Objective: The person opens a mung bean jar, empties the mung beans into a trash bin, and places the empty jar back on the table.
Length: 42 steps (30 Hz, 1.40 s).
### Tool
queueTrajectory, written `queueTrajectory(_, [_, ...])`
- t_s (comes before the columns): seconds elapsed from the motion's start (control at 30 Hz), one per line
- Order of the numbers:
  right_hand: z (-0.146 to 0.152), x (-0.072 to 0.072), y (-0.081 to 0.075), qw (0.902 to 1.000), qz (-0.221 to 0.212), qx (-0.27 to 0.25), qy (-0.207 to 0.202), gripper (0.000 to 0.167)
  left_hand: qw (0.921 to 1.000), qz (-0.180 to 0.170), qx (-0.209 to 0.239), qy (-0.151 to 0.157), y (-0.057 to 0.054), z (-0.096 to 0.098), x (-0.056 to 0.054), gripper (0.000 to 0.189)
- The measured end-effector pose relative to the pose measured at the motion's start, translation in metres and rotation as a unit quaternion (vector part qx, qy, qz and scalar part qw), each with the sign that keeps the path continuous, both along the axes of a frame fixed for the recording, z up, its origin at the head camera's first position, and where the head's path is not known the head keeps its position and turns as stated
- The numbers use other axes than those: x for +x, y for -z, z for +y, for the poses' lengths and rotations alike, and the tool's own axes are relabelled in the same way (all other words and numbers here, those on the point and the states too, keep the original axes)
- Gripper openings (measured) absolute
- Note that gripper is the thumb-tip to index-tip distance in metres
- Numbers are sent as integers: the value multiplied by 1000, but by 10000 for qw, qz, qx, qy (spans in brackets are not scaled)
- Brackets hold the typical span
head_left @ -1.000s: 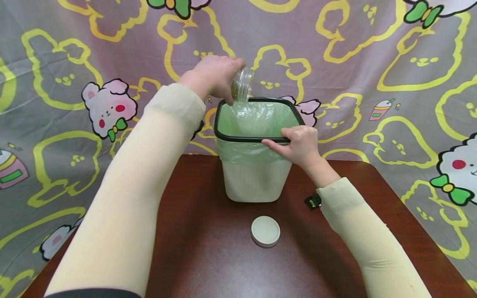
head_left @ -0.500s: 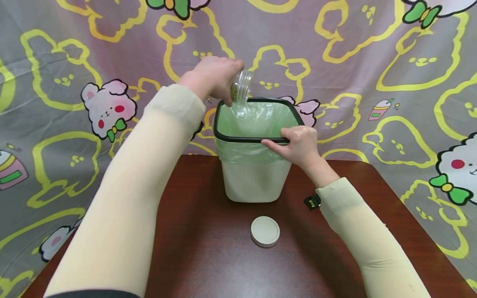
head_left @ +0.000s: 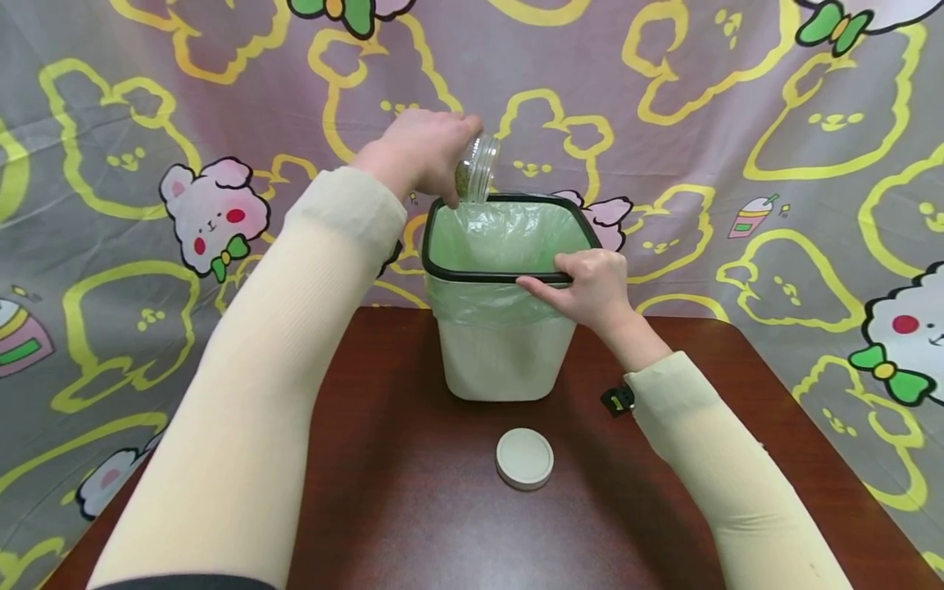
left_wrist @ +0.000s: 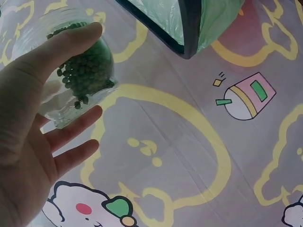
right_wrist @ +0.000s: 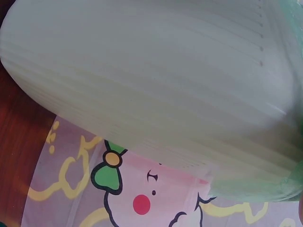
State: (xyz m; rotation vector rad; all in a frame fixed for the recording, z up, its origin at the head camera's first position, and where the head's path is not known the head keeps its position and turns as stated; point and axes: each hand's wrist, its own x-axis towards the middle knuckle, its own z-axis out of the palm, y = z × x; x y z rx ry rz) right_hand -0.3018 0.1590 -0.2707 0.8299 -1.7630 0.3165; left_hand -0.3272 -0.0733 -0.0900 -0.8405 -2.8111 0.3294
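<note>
My left hand grips a clear jar, tipped on its side with its uncovered mouth facing right over the far left part of a trash can. Small round green beans lie inside the jar, in the left wrist view. The can is pale, with a black rim and a thin green bag folded over its edge. At the near right corner my right hand holds the rim, its thumb along the front. In the right wrist view the can's wall fills most of the picture; that hand is nearly hidden.
A round pale lid lies on the dark brown table, in front of the can. Behind and at both sides hangs a grey curtain with yellow cartoon outlines.
</note>
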Motion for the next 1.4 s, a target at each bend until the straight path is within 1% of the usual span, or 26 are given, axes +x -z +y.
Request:
queueTrajectory(0.2, [0,0,0,10000,-45,-4,-2,69,10000,56,-78,23,-1,1,0,82])
queueTrajectory(0.57, [0,0,0,10000,-64,19,-1,69,10000,17,-2,-12,-1,0,0,85])
queueTrajectory(0.8, [-1,0,0,10000,-24,-16,6,69,10000,35,-64,-18,-1,1,0,86])
queueTrajectory(1.17, [-1,1,0,10000,-43,-47,-1,69,10000,29,-55,26,-1,1,-1,90])
queueTrajectory(1.4, [-1,1,-1,10000,-12,-54,-16,70,10000,51,-17,50,-2,0,-1,88])
